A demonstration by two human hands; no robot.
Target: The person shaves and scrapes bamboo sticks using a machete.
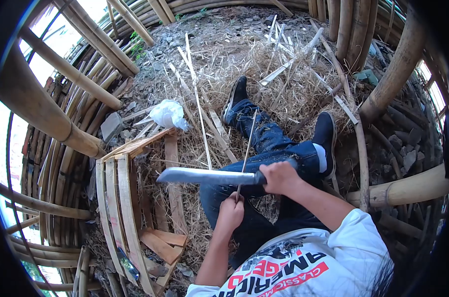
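My right hand (pixel 280 178) is closed around the dark handle of a machete (pixel 204 176), whose broad blade points left across my lap. A thin bamboo strip (pixel 250 139) is pinched in my left hand (pixel 230 214), just below the blade. The strip runs up and away from me over my jeans (pixel 271 131), passing the blade close to the handle, where the two overlap in this view. Pale shavings are scattered over the jeans.
To my left stands a slatted wooden crate (pixel 116 198), with a white plastic bag (pixel 168 115) beyond it. Split bamboo strips (pixel 291 63) lie on shavings (pixel 234 62) ahead. Thick bamboo poles (pixel 392 74) rise at both sides, and a pole (pixel 402 188) juts in from the right.
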